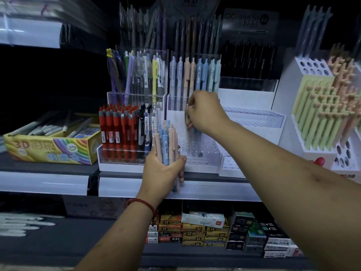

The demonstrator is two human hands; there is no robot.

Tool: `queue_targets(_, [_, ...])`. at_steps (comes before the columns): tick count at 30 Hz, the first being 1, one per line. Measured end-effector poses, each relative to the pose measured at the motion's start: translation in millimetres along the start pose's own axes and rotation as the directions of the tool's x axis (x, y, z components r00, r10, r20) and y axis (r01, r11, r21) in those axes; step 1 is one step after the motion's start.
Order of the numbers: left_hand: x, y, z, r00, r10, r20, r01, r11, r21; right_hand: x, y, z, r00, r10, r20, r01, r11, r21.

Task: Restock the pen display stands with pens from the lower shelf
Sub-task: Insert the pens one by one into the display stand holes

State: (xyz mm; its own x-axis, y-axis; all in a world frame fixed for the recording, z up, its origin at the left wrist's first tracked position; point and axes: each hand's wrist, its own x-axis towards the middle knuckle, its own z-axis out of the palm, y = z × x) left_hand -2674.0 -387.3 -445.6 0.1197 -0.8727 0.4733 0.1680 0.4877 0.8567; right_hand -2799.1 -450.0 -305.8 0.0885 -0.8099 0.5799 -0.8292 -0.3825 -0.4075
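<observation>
My left hand (165, 171) grips a bundle of pastel pens (166, 141), peach and light blue, upright in front of the shelf edge. My right hand (205, 112) pinches a single peach pen (188, 116) and holds it upright over the clear tiered display stand (199, 153). The stand's lower tier shows bare holes; its upper tier holds a row of pastel pens (195, 75).
A stand of red and black pens (121, 133) sits left of the clear stand. A yellow box of markers (52, 145) lies further left. White stands with green and peach pens (322, 114) stand at the right. Boxes of refills (195, 229) fill the lower shelf.
</observation>
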Motion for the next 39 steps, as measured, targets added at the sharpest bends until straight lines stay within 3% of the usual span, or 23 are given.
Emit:
queue_targets(6, [-1, -1, -1, 1.0, -0.009, -0.001, 0.009, 1.0, -0.004, 5, -1, 1, 0.999, 0.046, 0.004, -0.045, 0.996, -0.081])
queue_targets(12, [-1, 1, 1, 1.0, -0.022, -0.008, 0.022, 1.0, -0.002, 0, -9, -9, 1.0, -0.026, 0.012, 0.028, 0.972, -0.233])
queue_targets(16, [0, 0, 1, 1.0, -0.024, -0.013, 0.024, 1.0, 0.015, -11, -8, -15, 0.995, -0.01, 0.102, 0.02, 0.995, -0.1])
queue_targets(21, [0, 1, 1, 0.999, -0.036, -0.014, 0.036, 0.999, 0.038, -36, -4, -19, 0.992, -0.061, 0.109, 0.059, 0.998, 0.027])
queue_targets(27, [-2, 7, 2, 0.999, -0.029, -0.017, 0.03, 0.996, 0.089, -72, -29, -38, 0.966, -0.116, 0.232, -0.012, 0.874, 0.485])
queue_targets(30, [-2, 9, 2, 1.0, -0.016, -0.006, 0.017, 0.993, 0.116, -80, -31, -39, 0.94, -0.152, 0.305, -0.021, 0.867, 0.497])
queue_targets(34, [-3, 11, 3, 1.0, 0.004, 0.005, -0.005, 0.992, 0.129, -80, -30, -36, 0.948, -0.082, 0.308, -0.107, 0.828, 0.55])
queue_targets(39, [-1, 9, 0, 1.0, -0.012, 0.003, 0.012, 0.987, 0.162, -78, -32, -36, 0.978, -0.029, 0.206, -0.102, 0.797, 0.595])
